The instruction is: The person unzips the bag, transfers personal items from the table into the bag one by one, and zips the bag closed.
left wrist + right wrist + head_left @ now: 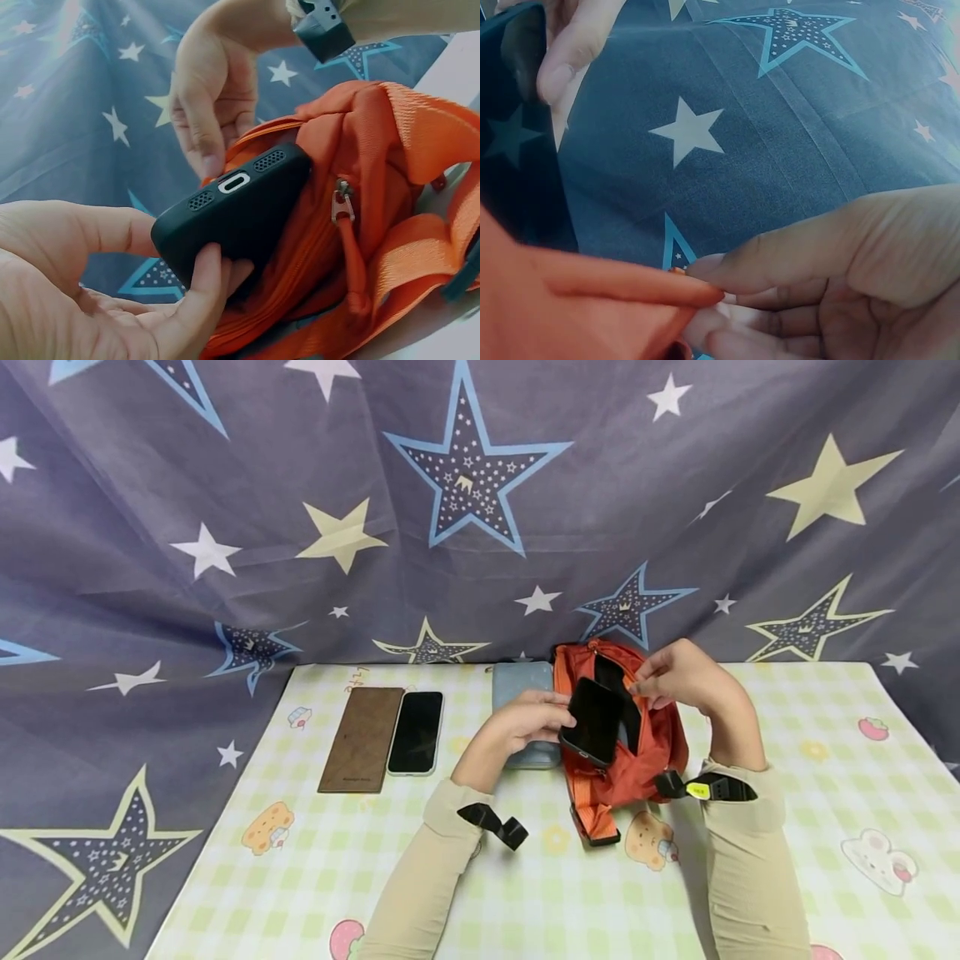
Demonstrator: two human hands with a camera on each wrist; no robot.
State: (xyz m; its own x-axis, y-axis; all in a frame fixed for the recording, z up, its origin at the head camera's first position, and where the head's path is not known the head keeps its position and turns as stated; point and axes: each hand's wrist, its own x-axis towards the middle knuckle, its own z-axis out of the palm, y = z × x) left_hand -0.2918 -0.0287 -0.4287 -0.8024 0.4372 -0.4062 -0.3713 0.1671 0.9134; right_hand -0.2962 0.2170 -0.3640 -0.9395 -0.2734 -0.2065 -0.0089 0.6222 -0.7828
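One black-cased smartphone (592, 722) gripped by left hand (528, 722) at open orange backpack (656, 760) | right hand (686, 677) pinches opening's edge | counter (832, 810) stretches broadly rightward to its edge

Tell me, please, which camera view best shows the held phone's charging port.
The left wrist view: the charging port faces the camera, clearly outlined. Head view: too small to tell. Right wrist view: not shown.

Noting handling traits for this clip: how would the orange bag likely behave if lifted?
The bag is probably floppy: its sides crease, and the right hand pinches a thin fabric edge. Its loosely looped strap would likely dangle.
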